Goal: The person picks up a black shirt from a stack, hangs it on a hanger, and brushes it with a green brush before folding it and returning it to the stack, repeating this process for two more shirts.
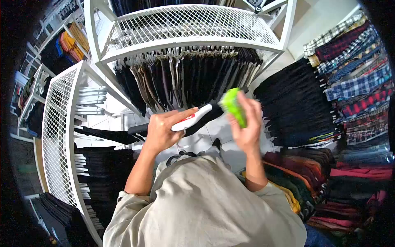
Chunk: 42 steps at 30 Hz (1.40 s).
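Observation:
My left hand (161,129) is closed around a white hanger (202,113) with a small red label, its end pointing up and right. A black garment (204,120) runs along the hanger's lower edge and reaches toward the right hand. In my right hand (249,123) is a lime-green hand-sized object (233,106), gripped between thumb and fingers and smeared by motion; I cannot tell its kind. It is just right of the hanger's end, overlapping the far end of the black garment in this view.
Ahead stands a white mesh-topped rack (191,43) with dark trousers (197,78) hanging under it. Another mesh-topped rack (61,119) on the left carries white hangers (91,99) and black clothes. To my right hang plaid shirts (356,88), black garments (298,105) and coloured clothes (284,173).

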Each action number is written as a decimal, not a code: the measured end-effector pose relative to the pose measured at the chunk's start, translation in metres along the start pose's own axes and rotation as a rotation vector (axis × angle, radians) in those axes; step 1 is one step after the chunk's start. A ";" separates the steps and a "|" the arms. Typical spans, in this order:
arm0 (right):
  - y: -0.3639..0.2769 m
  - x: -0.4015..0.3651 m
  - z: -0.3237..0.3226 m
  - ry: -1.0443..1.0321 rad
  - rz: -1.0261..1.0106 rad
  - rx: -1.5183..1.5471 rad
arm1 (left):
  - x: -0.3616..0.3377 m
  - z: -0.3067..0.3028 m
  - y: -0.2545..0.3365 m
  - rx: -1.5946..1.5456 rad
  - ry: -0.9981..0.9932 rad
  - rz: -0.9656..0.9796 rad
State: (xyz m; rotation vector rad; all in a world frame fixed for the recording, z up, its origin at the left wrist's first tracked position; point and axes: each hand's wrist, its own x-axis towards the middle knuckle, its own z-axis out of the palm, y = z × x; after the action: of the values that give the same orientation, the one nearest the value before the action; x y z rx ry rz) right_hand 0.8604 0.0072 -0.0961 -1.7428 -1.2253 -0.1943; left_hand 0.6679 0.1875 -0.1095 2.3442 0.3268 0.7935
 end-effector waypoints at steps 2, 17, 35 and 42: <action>-0.004 -0.002 0.010 -0.115 -0.086 -0.010 | 0.000 0.000 0.002 0.115 -0.032 0.035; -0.009 0.016 0.007 -0.136 -0.027 0.031 | -0.003 -0.007 -0.003 0.341 -0.112 0.214; -0.007 0.031 0.002 -0.202 0.010 -0.037 | -0.001 -0.019 -0.012 0.557 -0.073 0.477; 0.114 0.035 -0.020 0.095 0.344 -0.427 | -0.010 -0.021 -0.019 0.613 -0.055 0.498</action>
State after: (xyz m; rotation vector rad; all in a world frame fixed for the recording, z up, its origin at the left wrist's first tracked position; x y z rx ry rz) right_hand 0.9749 0.0103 -0.1337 -2.2551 -0.8357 -0.3486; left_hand 0.6463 0.2083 -0.1129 3.0841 -0.0646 0.9500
